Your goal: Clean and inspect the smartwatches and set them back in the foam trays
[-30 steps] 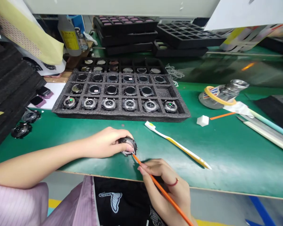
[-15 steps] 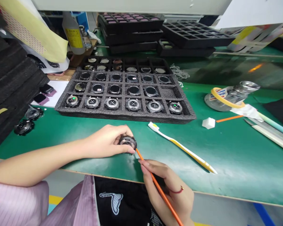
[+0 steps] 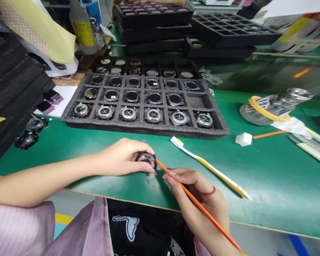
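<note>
My left hand [image 3: 120, 157] closed on watch body [image 3: 146, 160]; right hand [image 3: 200, 192] grips orange stick [image 3: 173, 177], tip beside watch, maybe touching, hard to see.

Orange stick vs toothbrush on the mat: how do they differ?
The orange stick is held in the right hand, its tip at the edge of the watch; the toothbrush lies untouched on the green mat. The stick is plain orange, the toothbrush white and yellow. The stick stays thin throughout, while the toothbrush widens at its bristle head. Both are long and slant the same way in view.
</note>
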Motion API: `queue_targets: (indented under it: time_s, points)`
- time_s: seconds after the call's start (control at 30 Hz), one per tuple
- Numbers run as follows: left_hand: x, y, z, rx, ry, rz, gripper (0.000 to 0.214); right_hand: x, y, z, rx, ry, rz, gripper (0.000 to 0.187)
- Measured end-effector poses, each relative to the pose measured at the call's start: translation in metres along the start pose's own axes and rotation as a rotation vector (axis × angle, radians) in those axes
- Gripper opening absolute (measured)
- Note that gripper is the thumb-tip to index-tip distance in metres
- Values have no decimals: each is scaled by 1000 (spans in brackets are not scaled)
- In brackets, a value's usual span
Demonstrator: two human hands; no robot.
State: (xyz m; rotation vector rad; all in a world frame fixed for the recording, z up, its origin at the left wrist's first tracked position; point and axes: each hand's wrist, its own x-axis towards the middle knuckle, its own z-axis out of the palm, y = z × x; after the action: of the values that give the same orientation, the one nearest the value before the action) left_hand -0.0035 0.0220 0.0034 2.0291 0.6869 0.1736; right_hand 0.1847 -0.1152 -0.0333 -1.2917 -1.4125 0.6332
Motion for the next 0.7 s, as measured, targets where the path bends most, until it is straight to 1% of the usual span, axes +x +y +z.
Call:
queue_targets:
  time_s: [0.1, 0.3, 0.47, 0.57, 0.63, 0.7]
  points:
    - [1, 0, 0, 7, -2, 30, 27, 0, 0, -1, -11, 3, 13, 13]
    - [1, 1, -1, 9, -11, 49, 23, 16, 0, 6, 106, -28, 48, 10]
    - [1, -1, 1, 25, 13, 50, 26, 4, 1, -3, 34, -12, 34, 11]
    - [-1, -2, 5, 6, 31, 52, 25, 2, -1, -1, 38, 14, 25, 10]
    - [-2, -2, 7, -26, 49, 39, 30, 6, -4, 4, 83, 28, 47, 8]
    - [-4, -1, 9, -80, 60, -2, 41, 9, -7, 7, 135, 70, 58, 8]
